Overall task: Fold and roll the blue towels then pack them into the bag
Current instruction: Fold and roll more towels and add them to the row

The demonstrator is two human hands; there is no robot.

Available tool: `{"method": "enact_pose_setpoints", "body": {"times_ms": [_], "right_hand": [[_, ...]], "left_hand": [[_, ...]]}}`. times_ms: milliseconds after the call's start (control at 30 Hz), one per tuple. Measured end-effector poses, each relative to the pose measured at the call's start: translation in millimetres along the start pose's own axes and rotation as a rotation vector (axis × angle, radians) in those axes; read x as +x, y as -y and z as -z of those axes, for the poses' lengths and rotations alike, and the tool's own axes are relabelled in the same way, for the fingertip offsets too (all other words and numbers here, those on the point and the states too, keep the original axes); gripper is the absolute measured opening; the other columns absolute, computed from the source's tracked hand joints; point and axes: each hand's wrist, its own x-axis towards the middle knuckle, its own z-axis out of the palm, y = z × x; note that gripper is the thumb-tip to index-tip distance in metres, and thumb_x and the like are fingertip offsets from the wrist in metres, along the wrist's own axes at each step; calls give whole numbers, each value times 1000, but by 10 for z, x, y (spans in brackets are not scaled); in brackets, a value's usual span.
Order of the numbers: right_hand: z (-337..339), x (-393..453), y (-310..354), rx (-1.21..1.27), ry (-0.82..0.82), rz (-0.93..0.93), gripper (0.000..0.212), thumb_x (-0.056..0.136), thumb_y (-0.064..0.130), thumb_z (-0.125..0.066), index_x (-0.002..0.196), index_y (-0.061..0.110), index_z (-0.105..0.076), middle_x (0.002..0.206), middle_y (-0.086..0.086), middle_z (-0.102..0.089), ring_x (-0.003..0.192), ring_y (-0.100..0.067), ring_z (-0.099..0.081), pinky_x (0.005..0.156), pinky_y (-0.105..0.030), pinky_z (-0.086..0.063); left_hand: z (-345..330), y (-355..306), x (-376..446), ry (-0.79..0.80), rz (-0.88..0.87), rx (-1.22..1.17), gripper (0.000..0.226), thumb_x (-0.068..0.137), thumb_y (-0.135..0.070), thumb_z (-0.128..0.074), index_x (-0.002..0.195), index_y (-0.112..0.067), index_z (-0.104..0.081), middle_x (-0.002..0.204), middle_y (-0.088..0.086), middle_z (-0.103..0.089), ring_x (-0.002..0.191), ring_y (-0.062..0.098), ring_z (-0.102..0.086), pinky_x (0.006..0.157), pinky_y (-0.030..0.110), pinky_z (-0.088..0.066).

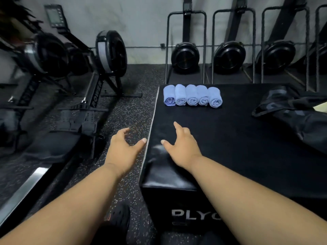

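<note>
Both hands are empty: the left hand [123, 147] hovers over the speckled floor [138, 82] with fingers loosely curled, and the right hand [182, 144] reaches over the black plyo box [230, 156] with fingers spread. Five rolled blue towels [192, 95] sit side by side at the box's 11 o'clock corner, nothing between them and the hands. A black bag [292, 110] lies at 2 o'clock. Rowing machines [99, 71] stand at 9 o'clock.

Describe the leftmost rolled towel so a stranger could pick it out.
On the black plyo box, five rolled blue towels sit in a row at the far left corner. Take the leftmost towel, nearest the box edge; its spiral end looks looser and flatter than the others.
</note>
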Motion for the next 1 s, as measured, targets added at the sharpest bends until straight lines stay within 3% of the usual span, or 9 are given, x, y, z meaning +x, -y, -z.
{"method": "enact_pose_setpoints", "body": {"times_ms": [100, 200, 367, 467, 567, 700, 833, 1000], "right_hand": [[-202, -360, 412, 39, 110, 83, 81, 96, 60, -60, 162, 27, -28, 150, -5, -41, 124, -27, -56, 104, -40, -47], [-462, -727, 957, 93, 217, 180, 74, 97, 59, -59, 160, 29, -33, 143, -3, -48, 111, -20, -58, 92, -35, -48], [-927, -1275, 2084, 204, 369, 363, 69, 100, 57, -57, 159, 30, -34, 125, 3, -51, 99, -23, -64, 86, -37, -51], [-1190, -1503, 2701, 228, 410, 441, 64, 100, 56, -57, 156, 30, -39, 121, 4, -51, 101, -21, -61, 88, -34, -47], [-1576, -1620, 3225, 248, 473, 448, 62, 99, 58, -58, 152, 30, -43, 121, 5, -55, 92, -21, -62, 79, -32, -47], [-2362, -1769, 3773, 228, 584, 451, 56, 99, 55, -58, 147, 29, -48, 99, 8, -60, 81, -19, -63, 73, -33, -47], [-3376, -2011, 4229, 150, 740, 469, 55, 95, 59, -57, 142, 33, -50, 109, 4, -66, 93, -22, -67, 80, -38, -53], [-4618, -2273, 4594, 83, 920, 496, 47, 97, 52, -59, 138, 30, -51, 89, 7, -67, 83, -19, -68, 80, -37, -54]], "left_hand": [[647, 304, -516, -49, 77, 56, 76, 84, -67, -72, 144, -26, -50, 133, -3, -58, 115, 16, -61, 102, 38, -51], [1336, 623, -1044, -158, 182, 69, 63, 90, -59, -70, 138, -21, -57, 126, -3, -66, 109, 16, -63, 94, 33, -49], [2429, 960, -1617, -355, 248, 123, 38, 94, -53, -67, 118, -24, -69, 116, -8, -72, 109, 14, -65, 97, 34, -48], [2908, 1159, -1743, -437, 286, 87, 36, 95, -54, -65, 116, -26, -68, 114, -10, -70, 110, 16, -64, 101, 38, -49], [3263, 1561, -1845, -473, 346, 60, 34, 97, -53, -62, 115, -25, -68, 111, -11, -67, 106, 14, -61, 94, 33, -45], [3781, 2463, -2106, -525, 486, 108, 21, 101, -46, -57, 108, -28, -66, 107, -8, -69, 104, 19, -62, 88, 33, -43], [4344, 3538, -2575, -551, 703, 196, 17, 101, -35, -54, 112, -25, -64, 105, -2, -71, 95, 23, -61, 81, 33, -43], [4633, 4939, -3062, -519, 1043, 187, 30, 95, -31, -58, 121, -18, -64, 119, 12, -71, 105, 31, -64, 85, 32, -45]]}}
